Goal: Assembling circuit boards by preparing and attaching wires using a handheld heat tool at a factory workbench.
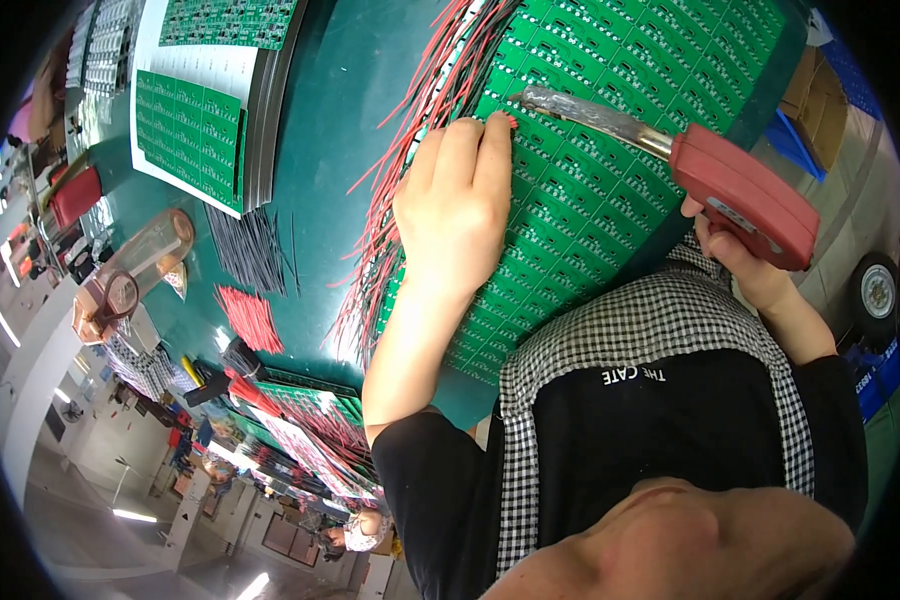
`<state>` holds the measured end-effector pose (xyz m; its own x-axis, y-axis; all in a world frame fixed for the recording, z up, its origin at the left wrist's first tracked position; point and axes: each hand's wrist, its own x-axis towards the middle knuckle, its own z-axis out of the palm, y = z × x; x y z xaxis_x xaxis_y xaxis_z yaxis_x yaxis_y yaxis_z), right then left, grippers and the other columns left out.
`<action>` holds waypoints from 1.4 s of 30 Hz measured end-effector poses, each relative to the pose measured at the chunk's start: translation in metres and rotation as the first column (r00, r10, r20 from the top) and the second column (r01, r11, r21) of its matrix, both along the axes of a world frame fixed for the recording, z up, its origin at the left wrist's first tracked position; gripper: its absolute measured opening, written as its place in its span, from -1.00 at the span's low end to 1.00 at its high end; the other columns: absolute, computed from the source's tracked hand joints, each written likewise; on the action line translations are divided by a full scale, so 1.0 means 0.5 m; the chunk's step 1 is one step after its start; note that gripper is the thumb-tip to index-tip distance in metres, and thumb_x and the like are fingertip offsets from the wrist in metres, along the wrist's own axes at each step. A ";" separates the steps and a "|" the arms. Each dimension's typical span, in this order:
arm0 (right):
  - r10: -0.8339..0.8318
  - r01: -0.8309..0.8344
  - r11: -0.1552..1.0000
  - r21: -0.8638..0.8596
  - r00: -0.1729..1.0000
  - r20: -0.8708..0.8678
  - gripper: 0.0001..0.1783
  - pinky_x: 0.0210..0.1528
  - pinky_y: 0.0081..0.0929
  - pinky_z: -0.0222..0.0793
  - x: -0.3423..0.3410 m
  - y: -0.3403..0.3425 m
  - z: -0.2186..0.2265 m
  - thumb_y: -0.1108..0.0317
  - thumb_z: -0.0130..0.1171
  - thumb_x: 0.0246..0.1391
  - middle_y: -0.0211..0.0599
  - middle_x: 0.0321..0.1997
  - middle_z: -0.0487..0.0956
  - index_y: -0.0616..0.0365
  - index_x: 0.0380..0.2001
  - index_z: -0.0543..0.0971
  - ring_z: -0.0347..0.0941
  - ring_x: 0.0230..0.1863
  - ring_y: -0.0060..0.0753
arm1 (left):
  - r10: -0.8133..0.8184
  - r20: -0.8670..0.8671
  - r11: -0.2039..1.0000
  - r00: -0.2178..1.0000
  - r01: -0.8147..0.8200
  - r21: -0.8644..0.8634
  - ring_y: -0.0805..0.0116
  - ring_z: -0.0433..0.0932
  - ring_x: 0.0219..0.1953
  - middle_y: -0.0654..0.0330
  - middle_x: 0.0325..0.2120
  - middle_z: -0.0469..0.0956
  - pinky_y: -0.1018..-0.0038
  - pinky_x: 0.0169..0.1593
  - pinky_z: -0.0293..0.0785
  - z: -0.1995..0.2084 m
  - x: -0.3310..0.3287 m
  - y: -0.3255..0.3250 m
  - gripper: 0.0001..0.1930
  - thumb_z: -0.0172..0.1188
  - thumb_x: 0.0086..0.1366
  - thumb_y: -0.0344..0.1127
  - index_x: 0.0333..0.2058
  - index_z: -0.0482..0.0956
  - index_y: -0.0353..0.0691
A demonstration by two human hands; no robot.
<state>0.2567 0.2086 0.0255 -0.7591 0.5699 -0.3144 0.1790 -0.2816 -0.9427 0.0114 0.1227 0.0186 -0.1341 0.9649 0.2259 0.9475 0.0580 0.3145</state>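
Note:
My right hand (pixel 735 250) is wrapped round the handle of a red soldering gun (pixel 745 190). Its long metal barrel reaches left over the boards, and the tip ends just beyond my left fingertips. Bent over the left edge of the boards, my left hand (pixel 455 190) has its fingers pressed together, with a short bit of red wire (pixel 512 121) showing at the fingertips. Beneath both lies a broad sheet of green circuit boards (pixel 610 120) in rows. Red and black wires (pixel 410 140) fringe its left edge, some partly under my left hand and forearm.
At the upper left, green board panels (pixel 190 135) lie on a thick white stack. Loose black wires (pixel 245 250) and red wires (pixel 248 318) sit on the green table (pixel 320 200). A clear brownish container (pixel 135 275) stands farther left. Wired boards (pixel 310 420) are piled beside my left elbow.

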 end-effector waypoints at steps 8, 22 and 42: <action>-0.001 -0.002 0.998 -0.070 0.998 -0.056 -0.70 -0.36 -0.68 0.21 0.007 0.005 -0.004 0.48 0.10 -0.09 -0.42 -0.30 0.40 0.19 -0.21 0.39 0.25 -0.40 -0.67 | -0.012 -0.056 1.000 0.998 0.012 -0.001 0.28 0.43 -0.44 0.19 -0.49 0.42 0.45 -0.36 0.39 -0.003 0.006 0.008 -0.74 0.10 -0.14 -0.56 -0.37 0.51 -0.26; -0.051 0.050 0.998 -0.032 0.998 -0.041 -0.45 -0.36 -0.68 0.18 0.002 -0.005 0.002 0.53 0.16 -0.17 -0.48 -0.41 0.37 0.24 -0.02 0.28 0.23 -0.42 -0.67 | -0.082 -0.201 0.996 0.976 0.090 0.028 0.39 0.37 -0.50 0.21 -0.51 0.35 0.57 -0.52 0.37 -0.005 0.002 -0.001 -0.79 0.07 -0.09 -0.45 -0.38 0.45 -0.30; -0.163 0.163 0.987 -0.007 0.983 -0.086 -0.60 -0.51 -0.74 0.07 0.002 0.009 0.024 0.34 0.10 -0.07 -0.49 -0.53 0.33 0.32 -0.14 0.38 0.13 -0.57 -0.72 | 0.233 0.046 0.934 0.972 -0.236 0.268 0.28 0.42 -0.48 0.15 -0.53 0.42 0.48 -0.43 0.37 0.074 -0.011 0.002 -0.81 0.07 -0.14 -0.57 -0.44 0.52 -0.31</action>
